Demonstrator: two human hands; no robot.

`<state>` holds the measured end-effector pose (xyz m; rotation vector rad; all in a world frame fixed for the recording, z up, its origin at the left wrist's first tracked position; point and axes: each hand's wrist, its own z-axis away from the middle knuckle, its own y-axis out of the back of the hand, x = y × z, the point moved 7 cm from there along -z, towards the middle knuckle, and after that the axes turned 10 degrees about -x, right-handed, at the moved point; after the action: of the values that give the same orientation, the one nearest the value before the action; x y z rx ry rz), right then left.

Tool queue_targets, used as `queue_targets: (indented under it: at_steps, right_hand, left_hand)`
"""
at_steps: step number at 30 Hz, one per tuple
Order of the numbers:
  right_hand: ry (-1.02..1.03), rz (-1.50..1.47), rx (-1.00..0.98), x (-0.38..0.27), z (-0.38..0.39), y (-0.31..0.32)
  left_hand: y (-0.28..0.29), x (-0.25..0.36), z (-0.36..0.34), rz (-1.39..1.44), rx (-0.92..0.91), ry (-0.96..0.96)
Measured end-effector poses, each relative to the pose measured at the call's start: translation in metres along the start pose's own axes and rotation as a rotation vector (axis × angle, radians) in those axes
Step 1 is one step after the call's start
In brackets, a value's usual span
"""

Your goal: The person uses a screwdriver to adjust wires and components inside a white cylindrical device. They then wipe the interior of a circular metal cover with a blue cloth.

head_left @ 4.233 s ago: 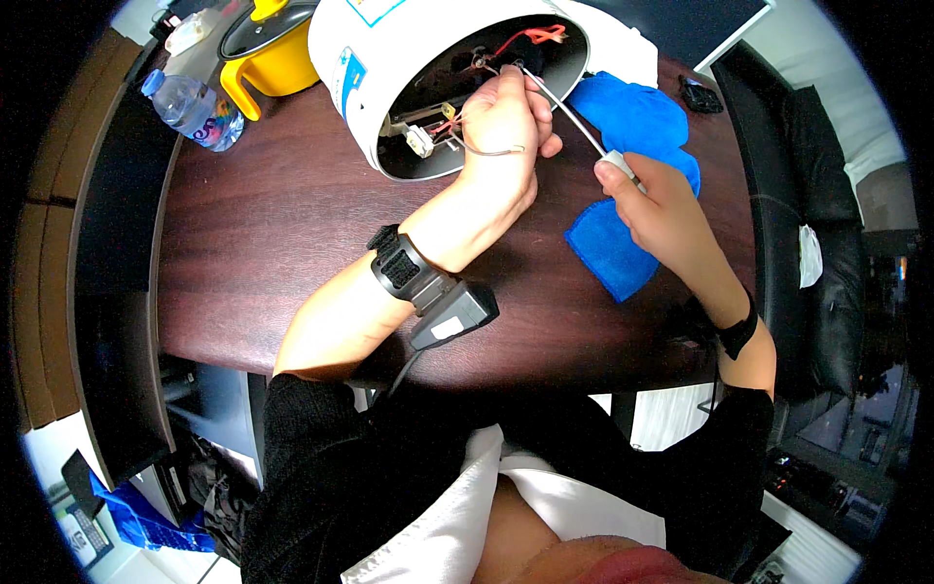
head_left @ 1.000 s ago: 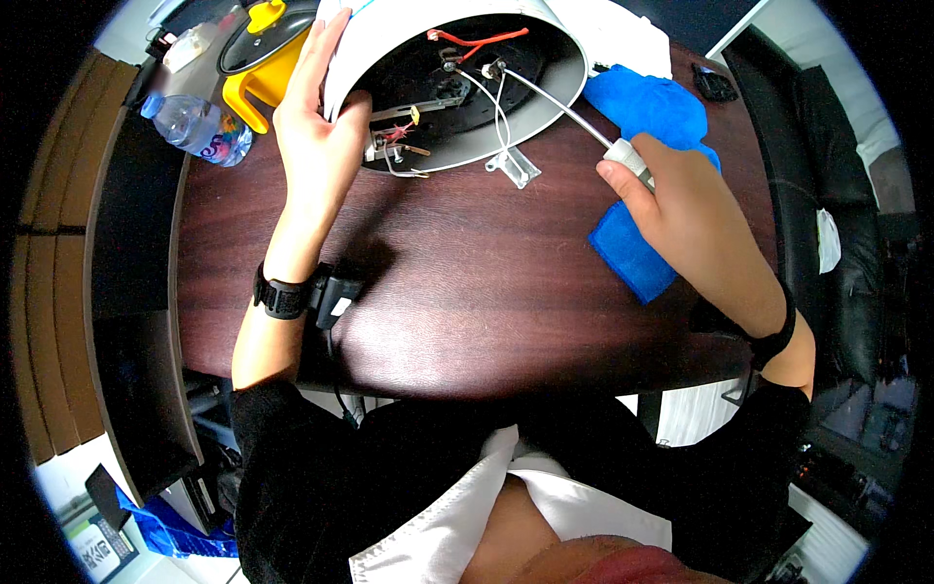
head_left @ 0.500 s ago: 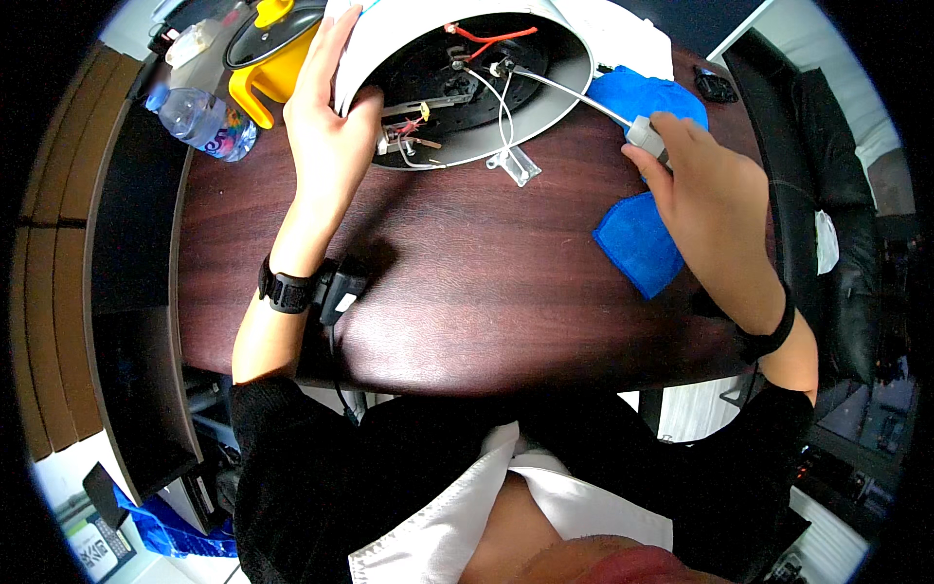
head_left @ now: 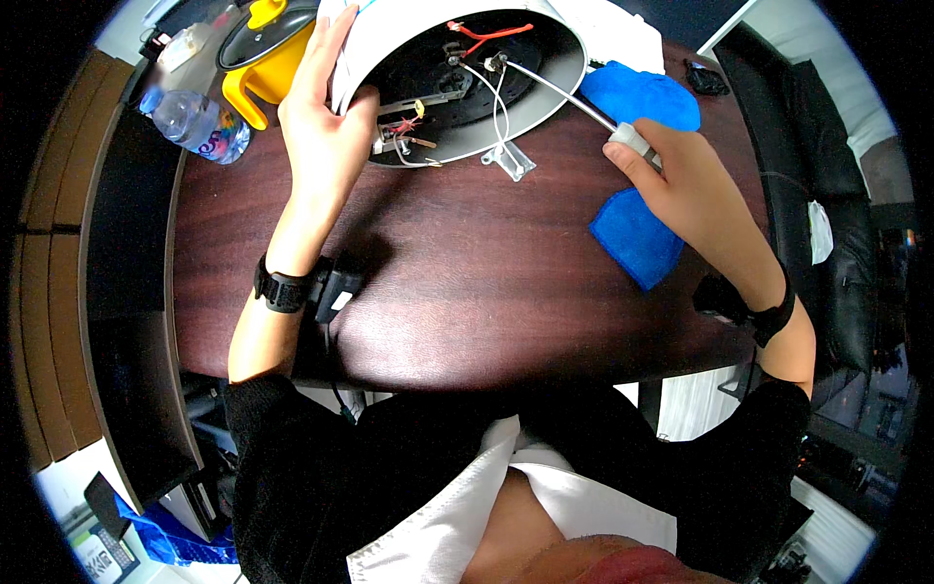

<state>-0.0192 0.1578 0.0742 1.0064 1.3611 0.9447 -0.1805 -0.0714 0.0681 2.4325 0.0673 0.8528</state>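
A round white appliance housing (head_left: 556, 102) stands tipped at the top of the table, its open underside showing a black interior. My left hand (head_left: 326, 136) is closed on its left rim, thumb at the inner edge. In my right hand (head_left: 686, 175) is a screwdriver (head_left: 569, 94) with a pale handle, its long shaft reaching into the housing. Its tip meets a fitting near the middle, beside white wires (head_left: 503, 112). A red wire (head_left: 496, 36) runs above. At the lower left inside sits a small part with thin coloured wires (head_left: 404, 128). A clear plastic piece (head_left: 516, 165) hangs at the lower rim.
Blue cloths (head_left: 637, 238) lie under and beside my right hand. At the left stand a water bottle (head_left: 199, 127) and a yellow pot (head_left: 243, 90) with a dark lid. A small black object (head_left: 705, 78) lies at the far right edge.
My right hand has turned slightly on the screwdriver handle; the tip stays at the same fitting. My left hand keeps its hold on the housing. The whole view has shifted a little.
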Motion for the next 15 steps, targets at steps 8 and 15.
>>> queue_targets:
  at_steps: [8,15]
  right_hand:
    - [-0.363,-1.042,-0.407,0.005,0.005,-0.056]
    - [-0.267,-0.780,-0.262,-0.004,0.003,-0.073]
  left_hand:
    - [0.002,-0.008,0.003,-0.045,0.061,-0.050]
    - [-0.004,0.005,0.007,-0.084,0.109,-0.066]
